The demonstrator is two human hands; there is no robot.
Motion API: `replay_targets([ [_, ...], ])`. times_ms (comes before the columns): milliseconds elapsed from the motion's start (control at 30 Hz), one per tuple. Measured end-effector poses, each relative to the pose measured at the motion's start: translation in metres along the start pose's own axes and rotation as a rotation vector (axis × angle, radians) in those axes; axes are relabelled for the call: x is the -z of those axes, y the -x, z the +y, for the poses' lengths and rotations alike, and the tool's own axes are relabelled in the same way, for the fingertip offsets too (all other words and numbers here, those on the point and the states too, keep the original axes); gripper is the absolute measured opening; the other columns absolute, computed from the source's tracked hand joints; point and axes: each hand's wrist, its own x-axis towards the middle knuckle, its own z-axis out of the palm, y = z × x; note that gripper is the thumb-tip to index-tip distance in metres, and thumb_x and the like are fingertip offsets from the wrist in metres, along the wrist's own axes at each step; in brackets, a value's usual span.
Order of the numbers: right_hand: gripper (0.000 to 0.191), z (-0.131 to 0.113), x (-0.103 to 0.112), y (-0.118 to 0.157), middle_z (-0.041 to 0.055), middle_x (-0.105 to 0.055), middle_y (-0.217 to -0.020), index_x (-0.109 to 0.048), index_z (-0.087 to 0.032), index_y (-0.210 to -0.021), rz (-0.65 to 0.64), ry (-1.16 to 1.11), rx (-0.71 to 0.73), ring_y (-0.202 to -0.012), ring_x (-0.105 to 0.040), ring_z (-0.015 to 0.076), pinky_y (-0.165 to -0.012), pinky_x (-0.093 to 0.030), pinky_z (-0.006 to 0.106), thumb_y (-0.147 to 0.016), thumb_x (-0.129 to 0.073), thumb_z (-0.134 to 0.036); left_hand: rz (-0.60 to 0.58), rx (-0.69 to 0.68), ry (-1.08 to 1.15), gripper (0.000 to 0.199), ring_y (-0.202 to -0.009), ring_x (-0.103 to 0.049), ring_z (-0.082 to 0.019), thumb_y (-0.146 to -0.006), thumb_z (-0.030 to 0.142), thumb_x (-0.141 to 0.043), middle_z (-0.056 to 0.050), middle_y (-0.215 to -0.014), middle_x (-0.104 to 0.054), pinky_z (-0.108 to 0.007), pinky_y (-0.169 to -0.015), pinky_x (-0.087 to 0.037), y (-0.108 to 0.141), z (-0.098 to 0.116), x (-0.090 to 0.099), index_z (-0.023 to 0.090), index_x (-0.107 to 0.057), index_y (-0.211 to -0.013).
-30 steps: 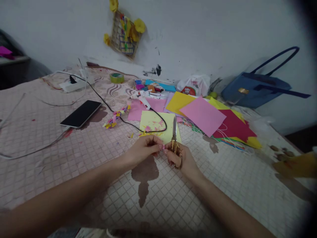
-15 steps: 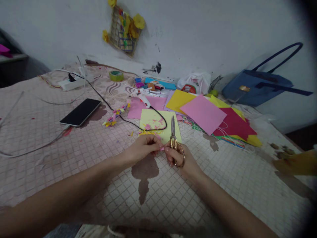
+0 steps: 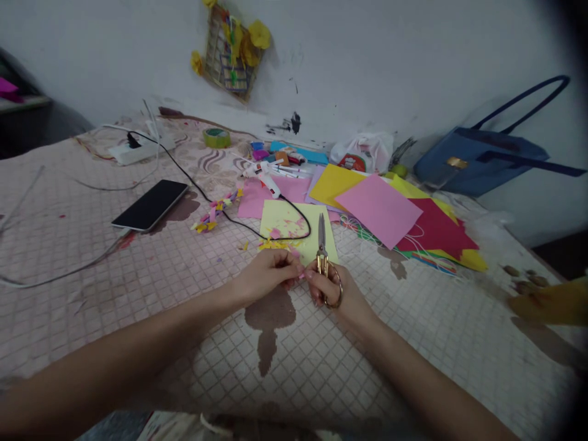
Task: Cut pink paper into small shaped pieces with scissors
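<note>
My left hand (image 3: 274,269) pinches a small piece of pink paper (image 3: 301,275), most of it hidden by the fingers. Scissors (image 3: 322,245) with gold handles rest in my right hand (image 3: 334,285), their closed blades pointing away from me. The fingertips of my right hand meet the same bit of pink paper. Just beyond both hands lies a pale yellow sheet (image 3: 316,220), strewn with pink and yellow paper scraps (image 3: 278,243). On the sheet's far side rests a white glue gun (image 3: 266,180), its black cord looping over the paper.
Coloured paper sheets (image 3: 379,208) spread to the right, near a blue bag (image 3: 482,159). A string of paper bits (image 3: 215,214) lies left of the sheet. Further left are a tablet-like device (image 3: 150,205) and a white power strip (image 3: 138,150). Green tape (image 3: 216,138) stands behind.
Both hands stay close together, with the scissors in my right hand. The view has shifted very slightly; the objects on the table have not moved.
</note>
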Motion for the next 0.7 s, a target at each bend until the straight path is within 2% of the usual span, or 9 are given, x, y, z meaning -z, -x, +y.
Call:
replay_targets([
  [133, 0.022, -0.0011, 0.0002, 0.0007, -0.0064, -0.041, -0.043, -0.048, -0.017, -0.062, 0.044, 0.031, 0.013, -0.036, -0.038, 0.0065, -0.036, -0.027, 0.019, -0.077, -0.05, -0.033, -0.041, 0.018, -0.004, 0.026, -0.052, -0.046, -0.008, -0.076, 0.037, -0.05, 0.0, -0.057, -0.052, -0.021, -0.052, -0.035, 0.0004, 0.0013, 0.0012, 0.013, -0.055, -0.067],
  [233, 0.022, -0.0003, 0.0017, 0.0005, -0.006, -0.042, -0.044, -0.048, -0.016, -0.063, 0.045, 0.061, 0.012, -0.037, -0.04, 0.0067, -0.037, -0.028, 0.019, -0.077, -0.05, -0.033, -0.071, 0.011, -0.043, 0.021, -0.052, -0.046, -0.008, -0.07, 0.034, -0.058, 0.001, -0.055, -0.052, -0.02, -0.051, -0.032, 0.0007, 0.0011, 0.003, 0.013, -0.055, -0.067],
  [367, 0.022, 0.0013, 0.0032, -0.0005, -0.0059, -0.042, -0.045, -0.048, -0.016, -0.064, 0.017, 0.073, 0.025, -0.037, -0.04, 0.0065, -0.037, -0.029, 0.019, -0.077, -0.05, -0.034, -0.083, 0.016, 0.001, 0.018, -0.051, -0.045, -0.008, -0.072, 0.029, -0.056, 0.001, -0.055, -0.052, -0.021, -0.051, -0.032, 0.0014, 0.0017, 0.003, 0.013, -0.054, -0.065],
  [600, 0.025, -0.0005, 0.0018, -0.0005, -0.005, -0.044, -0.044, -0.048, -0.017, -0.064, 0.044, 0.119, 0.047, -0.037, -0.041, 0.0073, -0.037, -0.031, 0.019, -0.078, -0.049, -0.037, -0.048, 0.109, 0.212, 0.017, -0.055, -0.047, -0.007, -0.07, 0.028, -0.057, 0.0, -0.063, -0.052, -0.023, -0.057, -0.038, 0.001, 0.0006, -0.0007, 0.013, -0.053, -0.064],
  [700, 0.029, -0.0024, 0.0007, 0.0003, -0.0051, -0.042, -0.044, -0.046, -0.017, -0.059, 0.062, 0.077, 0.03, -0.037, -0.04, 0.0069, -0.036, -0.03, 0.02, -0.078, -0.048, -0.038, -0.033, 0.095, 0.207, 0.016, -0.054, -0.047, -0.008, -0.07, 0.027, -0.056, 0.001, -0.062, -0.052, -0.023, -0.056, -0.037, 0.0003, -0.0011, -0.0003, 0.013, -0.053, -0.064],
])
